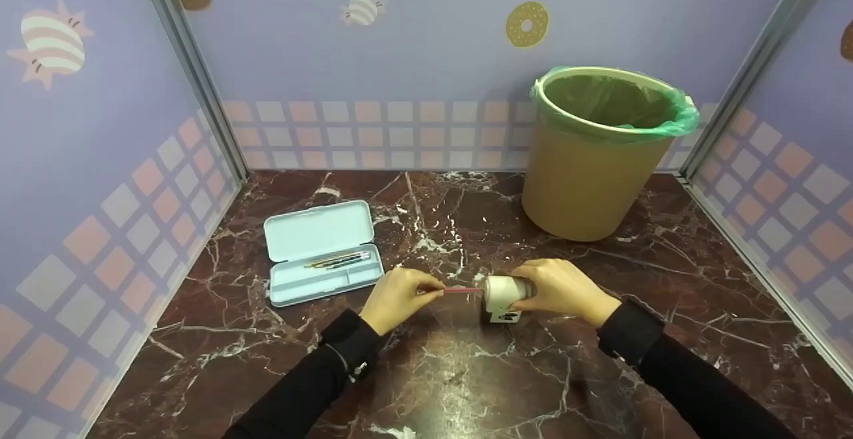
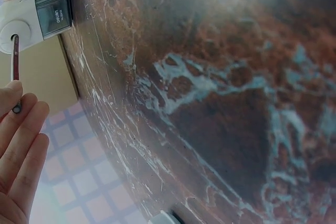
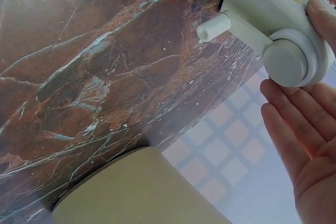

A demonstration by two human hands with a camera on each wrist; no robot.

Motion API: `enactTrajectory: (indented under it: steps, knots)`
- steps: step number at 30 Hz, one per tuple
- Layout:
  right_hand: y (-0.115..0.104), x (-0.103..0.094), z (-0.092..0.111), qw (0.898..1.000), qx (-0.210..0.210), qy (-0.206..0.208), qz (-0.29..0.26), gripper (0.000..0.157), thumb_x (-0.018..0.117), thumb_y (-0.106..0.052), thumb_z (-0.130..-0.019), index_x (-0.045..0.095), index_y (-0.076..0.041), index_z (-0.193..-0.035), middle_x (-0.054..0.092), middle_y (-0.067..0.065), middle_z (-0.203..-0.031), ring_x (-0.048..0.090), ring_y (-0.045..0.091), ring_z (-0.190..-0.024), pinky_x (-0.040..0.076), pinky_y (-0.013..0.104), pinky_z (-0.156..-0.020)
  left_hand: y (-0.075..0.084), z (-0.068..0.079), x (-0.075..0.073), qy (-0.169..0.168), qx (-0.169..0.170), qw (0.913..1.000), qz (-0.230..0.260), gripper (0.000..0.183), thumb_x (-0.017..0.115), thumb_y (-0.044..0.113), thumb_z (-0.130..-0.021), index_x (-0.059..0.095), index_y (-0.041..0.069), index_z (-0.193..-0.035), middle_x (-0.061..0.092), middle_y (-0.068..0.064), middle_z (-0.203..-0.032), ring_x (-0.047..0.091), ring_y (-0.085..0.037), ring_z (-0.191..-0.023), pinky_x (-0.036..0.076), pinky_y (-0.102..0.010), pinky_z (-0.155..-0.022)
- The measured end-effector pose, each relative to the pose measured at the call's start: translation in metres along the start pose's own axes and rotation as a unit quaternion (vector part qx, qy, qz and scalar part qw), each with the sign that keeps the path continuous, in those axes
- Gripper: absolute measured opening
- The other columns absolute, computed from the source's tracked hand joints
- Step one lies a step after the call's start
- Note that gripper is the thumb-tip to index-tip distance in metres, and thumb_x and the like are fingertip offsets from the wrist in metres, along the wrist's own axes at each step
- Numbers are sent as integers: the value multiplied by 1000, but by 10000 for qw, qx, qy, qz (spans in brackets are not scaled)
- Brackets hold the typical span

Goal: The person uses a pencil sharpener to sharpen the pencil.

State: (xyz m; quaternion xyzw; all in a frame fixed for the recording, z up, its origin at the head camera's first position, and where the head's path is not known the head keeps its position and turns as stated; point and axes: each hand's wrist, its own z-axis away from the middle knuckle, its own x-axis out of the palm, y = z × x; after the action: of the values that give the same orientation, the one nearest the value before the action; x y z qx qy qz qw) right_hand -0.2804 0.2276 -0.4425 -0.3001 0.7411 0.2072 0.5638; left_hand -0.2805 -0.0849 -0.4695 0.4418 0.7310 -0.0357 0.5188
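Note:
A white hand-crank pencil sharpener (image 1: 503, 292) with a dark base stands on the marble-patterned table. My left hand (image 1: 398, 298) pinches a red pencil (image 1: 461, 290) near its rear end between thumb and fingers. In the left wrist view the front of the pencil (image 2: 15, 59) sits in the round hole of the sharpener. My right hand (image 1: 565, 289) grips the sharpener's upper body from the right, thumb on the near side and fingers on the far side. The crank handle (image 3: 214, 27) shows in the right wrist view, with no finger on it.
An open light-blue pencil case (image 1: 320, 231) with several pencils (image 1: 343, 260) in it lies left of my left hand. A tall tan bin (image 1: 580, 186) lined with a green bag (image 1: 684, 122) stands at the back right. Patterned walls (image 1: 413, 46) enclose the table.

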Motion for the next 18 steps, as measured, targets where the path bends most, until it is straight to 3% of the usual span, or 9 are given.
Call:
enactTrajectory:
  steps: [6, 12, 18]
  knots:
    - [2, 3, 3, 9995, 77, 68, -313, 47, 89, -37, -75, 75, -8, -110, 77, 5, -101, 74, 20, -86, 60, 36, -72, -1, -1, 1, 28, 58, 10000, -31, 9, 77, 17, -89, 82, 11, -95, 82, -3, -90, 77, -15, -80, 61, -32, -75]
    - [9, 3, 8, 9937, 135, -41, -1110, 47, 88, -26, -77, 75, -5, -117, 78, 10, -109, 75, 24, -95, 61, 39, -80, 1, -2, 2, -9, 16, 10000, -62, 10, 77, 17, -89, 82, 12, -96, 82, -2, -91, 77, -15, -81, 61, -37, -80]
    - [12, 2, 8, 9904, 123, -128, -1370, 47, 87, -26, -80, 74, -3, -118, 77, 12, -111, 75, 25, -98, 61, 40, -83, 3, -5, 5, -112, 108, 9999, -31, 11, 77, 17, -89, 82, 12, -97, 82, -3, -92, 78, -16, -82, 62, -32, -77]
